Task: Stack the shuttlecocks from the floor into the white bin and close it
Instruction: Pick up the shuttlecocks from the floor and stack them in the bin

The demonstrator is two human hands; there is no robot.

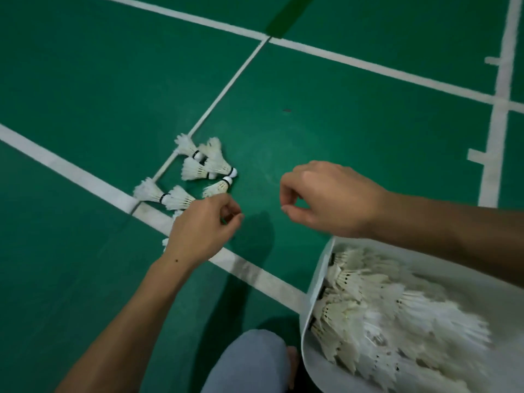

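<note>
head view | white bin (312,321) under the right forearm, open and packed with nested shuttlecocks, too many to count | left hand (201,228) fingers pinched, contents unclear | right hand (326,197) curled, apparently empty | beyond the left hand about six or seven loose shuttlecocks (198,168) on the floor (85,80), some already nested, likely for grabbing together

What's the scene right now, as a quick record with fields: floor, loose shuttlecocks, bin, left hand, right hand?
floor: green court with white lines
loose shuttlecocks: a small cluster lying on their sides beside a junction of white lines, some nested cork-into-feathers
white bin: open, lower right, holding rows of stacked shuttlecocks
left hand: over the near edge of the cluster, fingers curled; whether it grips one cannot be told
right hand: above bare floor between cluster and bin, fingers curled, nothing visible in it
</note>
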